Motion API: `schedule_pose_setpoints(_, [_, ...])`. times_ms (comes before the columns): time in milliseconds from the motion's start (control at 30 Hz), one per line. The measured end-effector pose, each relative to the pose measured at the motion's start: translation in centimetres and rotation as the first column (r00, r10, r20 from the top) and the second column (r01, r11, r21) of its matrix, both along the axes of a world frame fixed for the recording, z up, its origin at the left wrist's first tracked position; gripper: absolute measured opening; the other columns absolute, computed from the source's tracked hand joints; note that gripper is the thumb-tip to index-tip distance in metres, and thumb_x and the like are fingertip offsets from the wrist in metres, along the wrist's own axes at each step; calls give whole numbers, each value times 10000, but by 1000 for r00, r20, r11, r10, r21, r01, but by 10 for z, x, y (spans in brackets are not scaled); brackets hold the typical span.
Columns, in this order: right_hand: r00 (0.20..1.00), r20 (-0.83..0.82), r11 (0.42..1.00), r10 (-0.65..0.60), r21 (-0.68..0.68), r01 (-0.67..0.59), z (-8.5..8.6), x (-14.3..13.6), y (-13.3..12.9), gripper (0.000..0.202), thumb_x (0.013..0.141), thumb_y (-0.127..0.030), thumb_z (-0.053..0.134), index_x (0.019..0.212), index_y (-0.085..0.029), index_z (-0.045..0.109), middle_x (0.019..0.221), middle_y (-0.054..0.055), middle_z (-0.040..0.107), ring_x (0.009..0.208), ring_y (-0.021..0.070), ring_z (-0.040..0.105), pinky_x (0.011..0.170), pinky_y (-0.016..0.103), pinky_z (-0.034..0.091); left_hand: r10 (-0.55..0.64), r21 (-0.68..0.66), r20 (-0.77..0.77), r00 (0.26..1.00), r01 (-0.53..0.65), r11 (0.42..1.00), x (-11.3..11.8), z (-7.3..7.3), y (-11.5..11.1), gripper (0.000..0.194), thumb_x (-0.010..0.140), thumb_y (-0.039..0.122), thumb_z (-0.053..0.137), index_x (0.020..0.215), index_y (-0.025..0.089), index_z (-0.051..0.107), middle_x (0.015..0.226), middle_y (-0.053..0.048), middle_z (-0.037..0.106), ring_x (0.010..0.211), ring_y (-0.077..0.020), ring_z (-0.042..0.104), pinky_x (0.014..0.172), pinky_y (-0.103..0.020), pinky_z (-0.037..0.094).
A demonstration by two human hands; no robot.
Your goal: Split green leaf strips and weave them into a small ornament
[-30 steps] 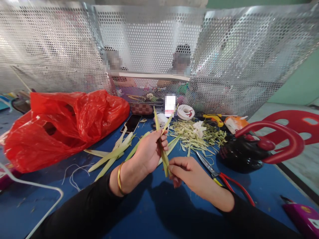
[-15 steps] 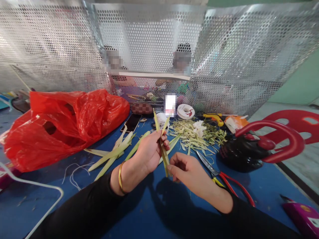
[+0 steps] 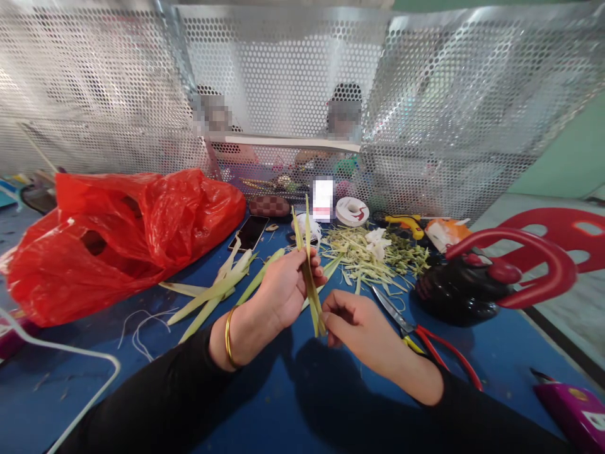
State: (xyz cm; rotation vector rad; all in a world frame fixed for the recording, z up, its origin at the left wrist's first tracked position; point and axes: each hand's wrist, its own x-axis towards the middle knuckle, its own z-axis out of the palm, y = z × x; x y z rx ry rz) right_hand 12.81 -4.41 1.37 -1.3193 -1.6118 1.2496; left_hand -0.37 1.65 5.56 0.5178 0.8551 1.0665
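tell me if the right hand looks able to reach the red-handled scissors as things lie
Probably yes: the red-handled scissors lie beside the right hand, blades uncovered. The forearm seems to hide part of a handle, though, and the hand is busy with leaf strips.

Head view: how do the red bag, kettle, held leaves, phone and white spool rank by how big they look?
1. Red bag
2. Kettle
3. Held leaves, long but narrow, partly covered by the left hand
Last: phone and white spool, which look too alike to rank.
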Motion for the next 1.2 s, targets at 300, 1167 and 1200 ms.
schedule_pose_setpoints(300, [1000, 7, 1000, 10, 7, -10, 5, 1, 0, 129, 809, -162, 511, 692, -205, 543, 552, -36, 561, 527, 125, 565, 535, 234, 439, -2, -1, 3, 1000, 2, 1000, 1, 1, 0, 248, 929, 121, 395, 749, 117, 564, 636, -13, 546, 494, -89, 539, 509, -215, 503])
schedule_pose_setpoints(1167, [983, -181, 995, 32, -89, -48, 6, -1, 2, 193, 825, -297, 557, 669, -183, 550, 590, -41, 552, 492, 94, 550, 514, 220, 430, -90, 63, 174, 981, 80, 995, -3, 2, 2, 159, 917, 180, 491, 770, 129, 522, 591, 69, 339, 413, -23, 301, 398, -150, 264])
schedule_pose_setpoints(1200, [980, -199, 993, 30, -107, -52, 8, 0, 2, 219, 827, -336, 565, 672, -181, 555, 599, -40, 557, 491, 93, 553, 509, 220, 430, -90, 79, 171, 981, 78, 994, -4, 2, 3, 145, 909, 150, 482, 773, 127, 525, 589, 69, 338, 412, -22, 299, 397, -151, 255])
